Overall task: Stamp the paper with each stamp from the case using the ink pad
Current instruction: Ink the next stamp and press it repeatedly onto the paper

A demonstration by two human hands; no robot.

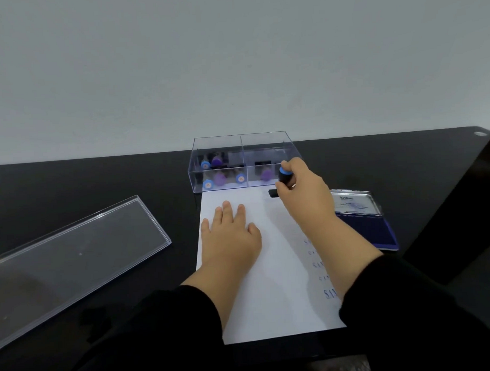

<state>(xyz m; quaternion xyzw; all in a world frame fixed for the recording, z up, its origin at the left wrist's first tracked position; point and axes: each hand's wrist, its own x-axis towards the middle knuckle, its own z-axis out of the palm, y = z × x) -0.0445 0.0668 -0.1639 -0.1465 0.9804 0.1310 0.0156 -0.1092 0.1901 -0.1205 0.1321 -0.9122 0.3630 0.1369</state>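
A white sheet of paper (280, 270) lies on the black table, with a column of blue stamped words down its right side. My left hand (230, 238) lies flat on the paper with straight fingers. My right hand (302, 183) grips a black stamp with a blue cap (283, 178), its base down at the paper's far right corner. Behind the paper stands a clear plastic case (241, 163) with several blue- and purple-capped stamps in its compartments. An open blue ink pad (376, 228) sits right of the paper, partly hidden by my right forearm.
The case's clear lid (74, 260) lies on the table to the left. A pale wall rises behind the table's back edge. A dark object (455, 205) stands at the right edge.
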